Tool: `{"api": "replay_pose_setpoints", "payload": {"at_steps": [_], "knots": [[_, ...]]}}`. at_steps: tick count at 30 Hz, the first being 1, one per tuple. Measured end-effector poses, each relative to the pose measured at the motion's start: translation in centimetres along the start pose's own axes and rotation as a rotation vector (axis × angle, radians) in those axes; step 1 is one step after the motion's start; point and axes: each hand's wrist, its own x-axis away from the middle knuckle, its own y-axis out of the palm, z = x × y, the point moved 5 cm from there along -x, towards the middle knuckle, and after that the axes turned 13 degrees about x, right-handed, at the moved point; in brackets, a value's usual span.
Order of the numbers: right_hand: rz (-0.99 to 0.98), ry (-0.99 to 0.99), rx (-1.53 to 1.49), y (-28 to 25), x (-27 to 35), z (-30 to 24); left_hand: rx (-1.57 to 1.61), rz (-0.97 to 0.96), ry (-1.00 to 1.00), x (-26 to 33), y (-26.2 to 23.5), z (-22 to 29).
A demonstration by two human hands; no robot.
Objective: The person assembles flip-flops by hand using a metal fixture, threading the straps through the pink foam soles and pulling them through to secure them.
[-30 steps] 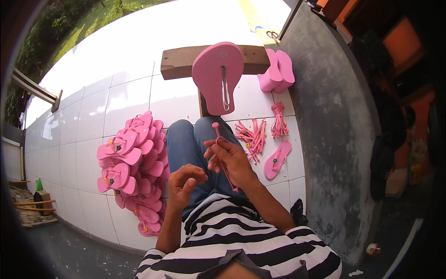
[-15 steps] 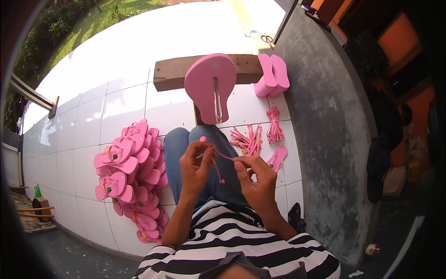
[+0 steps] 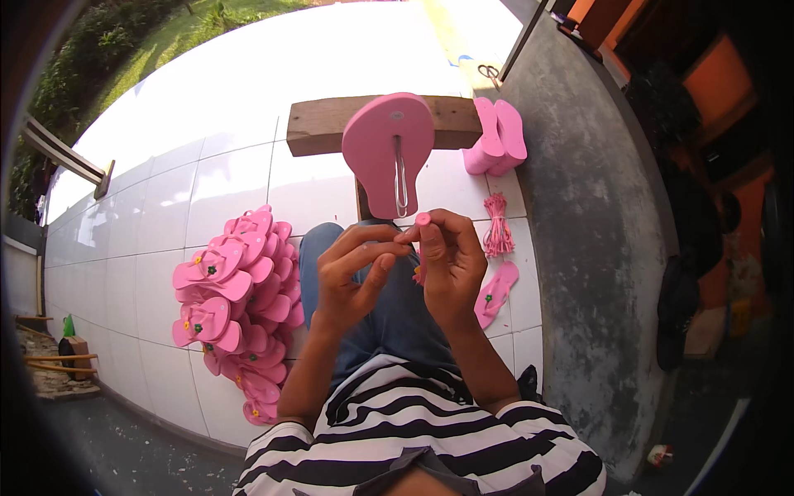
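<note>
Apparently strap-handling step. Right hand pinches pink strap, round end upward. Left hand half curled, fingertips close beside; its hold, cannot tell. Pink sole stands at wooden beam, beyond hands. Next move probably calls for steady pinch.

The left hand and right hand, well apart a second ago and with a pink strap stretched between them half a second ago, now meet almost fingertip to fingertip, close below the narrow end of the pink sole. A round knob end, seen above the left hand half a second ago, now shows at the right thumb and forefinger; most of the strap's length drops from sight. The right hand now covers most of the loose strap pile.
</note>
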Motion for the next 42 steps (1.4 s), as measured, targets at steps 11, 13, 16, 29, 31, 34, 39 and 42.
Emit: {"api": "replay_pose_setpoints", "payload": {"at_steps": [11,13,16,29,31,34,39,42], "knots": [[-0.007,-0.197,0.435,-0.1,-1.3,-2.9,-0.586,-0.121,0.182,-13.6,-3.5,1.3],[-0.023,-0.256,0.582,-0.2,-1.8,-3.7,-0.543,-0.230,0.130,-14.3,-3.0,0.6],[-0.034,-0.412,0.814,-0.4,-3.4,-4.9,-0.373,-0.247,0.050,-14.5,-2.7,0.1],[0.009,-0.822,1.156,-0.5,-2.0,-6.7,-0.331,-0.111,0.084,-12.8,-2.1,0.3],[0.006,-0.816,1.179,-0.6,-1.9,-6.8,-0.262,-0.109,0.088,-12.5,-1.6,0.4],[0.022,-0.786,1.173,-0.7,-3.4,-6.6,-0.228,-0.061,0.086,-11.9,-1.1,1.2],[-0.068,-0.434,0.487,-1.6,-5.5,-1.5,-0.066,-0.029,0.024,-9.9,-0.7,1.8],[0.071,-0.176,0.056,-2.2,-4.5,0.8,-0.132,-0.035,0.056,-9.3,-0.7,2.4]]}}
